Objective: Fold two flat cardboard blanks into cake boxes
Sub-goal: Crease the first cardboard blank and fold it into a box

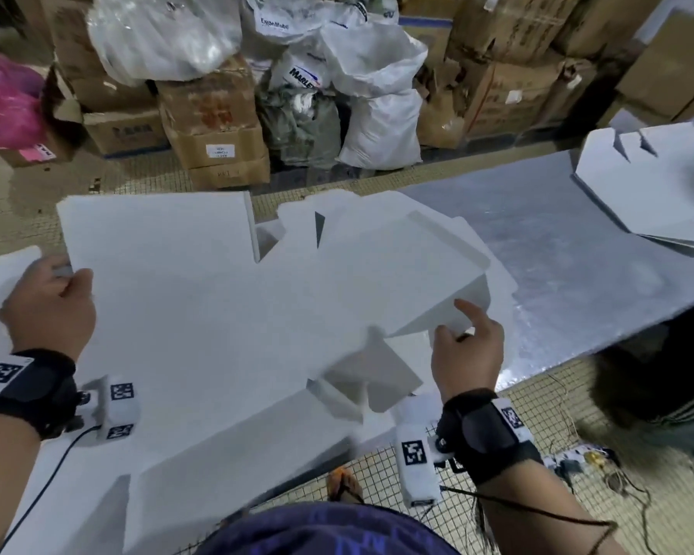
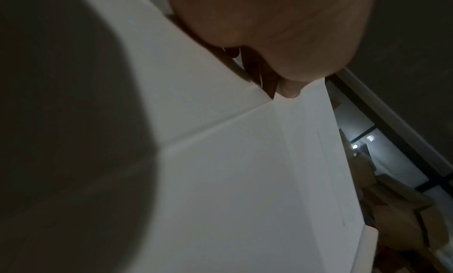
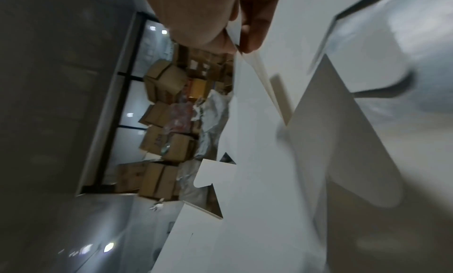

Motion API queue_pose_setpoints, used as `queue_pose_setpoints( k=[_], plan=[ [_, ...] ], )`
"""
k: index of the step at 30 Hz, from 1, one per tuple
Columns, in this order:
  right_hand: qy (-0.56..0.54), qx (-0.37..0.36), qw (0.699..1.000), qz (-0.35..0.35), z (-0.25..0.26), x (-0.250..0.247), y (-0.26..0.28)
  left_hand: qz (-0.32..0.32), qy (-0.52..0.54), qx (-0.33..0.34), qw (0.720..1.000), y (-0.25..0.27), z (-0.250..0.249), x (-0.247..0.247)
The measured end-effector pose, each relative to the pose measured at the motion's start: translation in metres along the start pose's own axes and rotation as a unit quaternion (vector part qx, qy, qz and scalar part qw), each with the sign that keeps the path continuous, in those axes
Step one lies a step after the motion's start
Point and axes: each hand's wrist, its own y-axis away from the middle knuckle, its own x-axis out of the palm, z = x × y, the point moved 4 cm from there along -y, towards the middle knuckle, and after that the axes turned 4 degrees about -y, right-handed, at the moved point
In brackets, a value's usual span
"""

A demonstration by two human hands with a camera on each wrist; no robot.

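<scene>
both hands hold one large white cardboard blank (image 1: 217, 314) that spreads across the near middle of the scene, above a silvery sheet (image 1: 557, 250) laid on the tiled floor (image 1: 397, 474). left hand (image 1: 51, 310) grips the blank's left edge, fingers curled over the top side; the left wrist view shows the thumb (image 2: 289, 89) pressed at a corner where two creased panels meet. right hand (image 1: 467, 354) pinches a flap at the blank's right end, thumb and index finger closed on the card edge, and that flap (image 1: 437, 274) is bent upward out of the flat. in the right wrist view the card edge sits between the thumb and a finger (image 3: 255, 35). another white panel (image 1: 1, 290) shows at the far left behind the left hand; whether it belongs to the same blank i cannot tell. a stack of flat white blanks (image 1: 654, 194) lies at the far right on the silvery sheet, well apart from the held one. brown cartons (image 1: 217, 126) and white sacks (image 1: 377, 110) are piled along the far side, with a pink bag (image 1: 5, 102) at far left.
</scene>
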Motion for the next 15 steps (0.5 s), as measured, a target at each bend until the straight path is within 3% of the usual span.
queue_pose_setpoints(
  k=[4, 7, 9, 11, 12, 13, 15],
  plan=[
    [-0.023, -0.069, 0.997, 0.007, 0.036, 0.002, -0.020, -0.073, 0.076, -0.102, 0.989, -0.021, 0.039, -0.013],
    [-0.068, -0.115, 0.991, 0.028, 0.064, 0.019, -0.037, -0.099, 0.126, -0.141, 0.977, -0.053, 0.105, -0.024],
    [-0.090, -0.148, 0.983, 0.052, 0.082, 0.038, -0.050, -0.168, 0.128, -0.168, 0.963, -0.043, 0.112, -0.048],
    [-0.097, -0.174, 0.976, 0.088, 0.098, 0.063, -0.064, -0.194, 0.110, -0.198, 0.954, -0.011, 0.080, -0.071],
    [-0.099, -0.183, 0.972, 0.109, 0.106, 0.077, -0.070, -0.192, 0.103, -0.187, 0.958, 0.031, 0.006, -0.081],
    [-0.105, -0.187, 0.967, 0.135, 0.112, 0.091, -0.074, -0.196, 0.103, -0.188, 0.957, 0.052, -0.021, -0.084],
    [-0.120, -0.177, 0.956, 0.203, 0.116, 0.119, -0.077, -0.247, 0.110, -0.166, 0.948, 0.076, -0.038, -0.088]
  ],
)
